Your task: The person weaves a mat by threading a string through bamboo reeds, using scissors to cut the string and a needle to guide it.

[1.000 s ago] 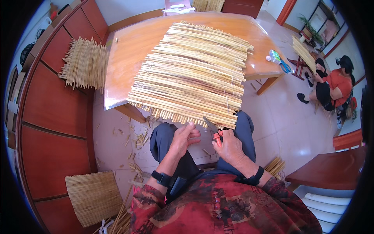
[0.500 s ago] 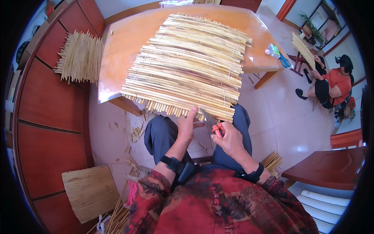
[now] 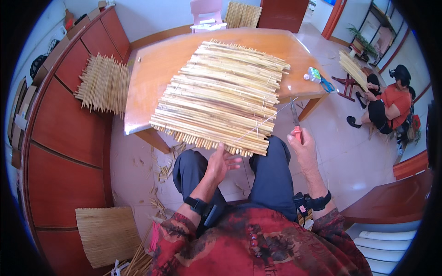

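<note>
A mat of thin pale sticks (image 3: 216, 92), bound with string, lies over the table's near edge and slopes down toward my knees. My left hand (image 3: 218, 164) is at its near edge, thumb against the stick ends and the other fingers stretched loosely below them. To the right of the mat, my right hand (image 3: 304, 146) is closed round red-handled scissors (image 3: 296, 125), their slim metal blades pointing away from me. A pale string (image 3: 271, 117) runs taut from near the blade tips down to the mat's near right part.
The orange-brown table (image 3: 138, 87) carries a small box (image 3: 314, 74) and blue-handled scissors (image 3: 327, 85). Stick bundles (image 3: 103, 83) and another mat (image 3: 108, 234) are at left, by red cabinets (image 3: 64, 119). Stick scraps litter the floor. A seated person (image 3: 397, 99) handles a mat at right.
My right hand has moved right and away from the mat's edge with the scissors, drawing the string out. My left hand stays at the near edge. The view has tilted up slightly.
</note>
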The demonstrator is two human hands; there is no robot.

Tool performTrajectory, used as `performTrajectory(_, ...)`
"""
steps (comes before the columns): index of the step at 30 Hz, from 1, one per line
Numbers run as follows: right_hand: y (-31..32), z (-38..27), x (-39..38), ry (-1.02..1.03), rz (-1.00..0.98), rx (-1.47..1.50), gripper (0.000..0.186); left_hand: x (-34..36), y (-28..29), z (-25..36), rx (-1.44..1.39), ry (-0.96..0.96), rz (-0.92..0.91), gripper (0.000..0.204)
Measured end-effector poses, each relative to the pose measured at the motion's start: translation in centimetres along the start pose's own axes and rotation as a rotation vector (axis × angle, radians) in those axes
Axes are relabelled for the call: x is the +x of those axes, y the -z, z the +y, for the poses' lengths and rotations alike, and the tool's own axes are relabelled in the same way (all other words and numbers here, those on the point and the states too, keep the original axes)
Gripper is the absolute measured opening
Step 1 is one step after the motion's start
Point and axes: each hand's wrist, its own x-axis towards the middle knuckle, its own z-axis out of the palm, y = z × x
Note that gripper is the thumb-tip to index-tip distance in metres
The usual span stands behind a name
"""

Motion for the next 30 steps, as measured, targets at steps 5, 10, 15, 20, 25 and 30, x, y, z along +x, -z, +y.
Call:
performTrajectory(5, 2.3, 1.2, 1.2, -0.033, -0.120, -0.032, 0.028, -2.1, -1.3, 2.0, 0.916, -0.191, 0.028, 0.033)
performTrajectory(10, 3.4, 1.2, 2.9, -0.044, -0.203, -0.015, 0.029, -0.5, -6.2, 4.5, 1.131, -0.927, 0.043, 0.042)
performTrajectory(15, 4.1, 1.1, 4.9, -0.073, -0.319, 0.000, 0.030, 1.3, -8.5, 4.1, 1.117, -0.462, -0.060, 0.030)
performTrajectory(20, 6.0, 5.4, 8.5, -0.194, -0.387, -0.021, 0.034, 1.8, -7.9, 5.2, 0.713, -0.362, 0.012, 0.018)
performTrajectory(25, 6.0, 13.4, 15.2, -0.108, -0.084, -0.215, 0.037, -0.1, -8.5, 7.4, 0.599, -0.350, -0.007, 0.017)
performTrajectory(30, 4.9, 13.4, 20.7, -0.015, 0.091, -0.603, 0.034, -2.8, -9.1, 7.1, 0.738, -0.315, -0.190, 0.015)
